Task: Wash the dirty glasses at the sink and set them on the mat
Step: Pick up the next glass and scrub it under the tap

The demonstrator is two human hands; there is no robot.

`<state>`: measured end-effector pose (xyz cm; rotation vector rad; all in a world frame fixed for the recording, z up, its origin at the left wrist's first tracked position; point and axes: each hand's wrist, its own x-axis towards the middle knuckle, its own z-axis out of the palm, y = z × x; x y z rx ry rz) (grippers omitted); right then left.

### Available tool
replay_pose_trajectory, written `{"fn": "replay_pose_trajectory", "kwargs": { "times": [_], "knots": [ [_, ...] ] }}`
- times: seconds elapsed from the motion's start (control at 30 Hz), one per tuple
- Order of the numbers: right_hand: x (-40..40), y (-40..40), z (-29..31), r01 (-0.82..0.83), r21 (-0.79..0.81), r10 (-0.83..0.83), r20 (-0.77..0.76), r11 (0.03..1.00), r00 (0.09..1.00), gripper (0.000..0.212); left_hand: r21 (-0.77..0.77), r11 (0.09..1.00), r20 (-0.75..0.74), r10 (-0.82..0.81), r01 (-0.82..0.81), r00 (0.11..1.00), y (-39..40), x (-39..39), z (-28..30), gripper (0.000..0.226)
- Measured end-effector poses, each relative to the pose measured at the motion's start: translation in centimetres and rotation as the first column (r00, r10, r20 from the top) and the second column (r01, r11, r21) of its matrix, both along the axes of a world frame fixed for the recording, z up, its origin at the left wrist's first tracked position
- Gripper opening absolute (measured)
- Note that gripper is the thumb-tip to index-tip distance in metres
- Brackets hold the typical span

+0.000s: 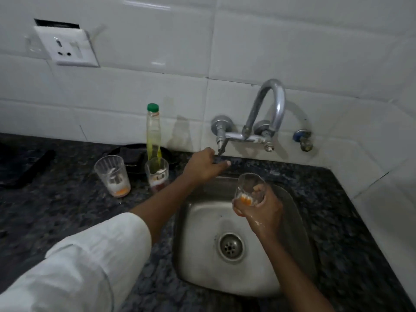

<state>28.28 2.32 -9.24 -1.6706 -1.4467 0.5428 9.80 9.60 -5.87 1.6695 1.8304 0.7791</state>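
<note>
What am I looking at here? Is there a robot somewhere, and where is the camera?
No robot: a person wears one wide camera on the head, looking down at their own hands. The right hand holds a dirty glass with orange dregs, tilted over the steel sink. The left hand, in a white sleeve, reaches to the lever of the wall tap; no water shows. On the dark speckled counter stand two more dirty glasses, one in front of a green-capped bottle of yellowish liquid. I see no mat.
</note>
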Motion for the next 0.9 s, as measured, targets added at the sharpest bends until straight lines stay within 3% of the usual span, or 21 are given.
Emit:
{"fn": "replay_pose_trajectory", "kwargs": {
  "times": [0.27, 0.47, 0.9],
  "knots": [
    [4.0, 2.2, -0.7, -0.086, -0.02, 0.085, -0.04, 0.996, 0.996, 0.049, -0.011, 0.951, -0.074, 0.308, -0.31, 0.948, 3.9, 3.1, 1.2, 0.083],
    [3.0, 3.6, 0.2, -0.146, -0.038, 0.145, -0.017, 0.989, 0.989, 0.053, 0.017, 0.97, -0.085, 0.243, -0.242, 0.966, 4.3, 2.6, 0.7, 0.073],
    [2.4, 4.2, 1.1, -0.143, -0.041, 0.142, -0.019, 0.989, 0.99, 0.053, 0.029, 0.968, 0.158, 0.243, -0.25, 0.957, 4.4, 2.0, 0.1, 0.066]
  ]
}}
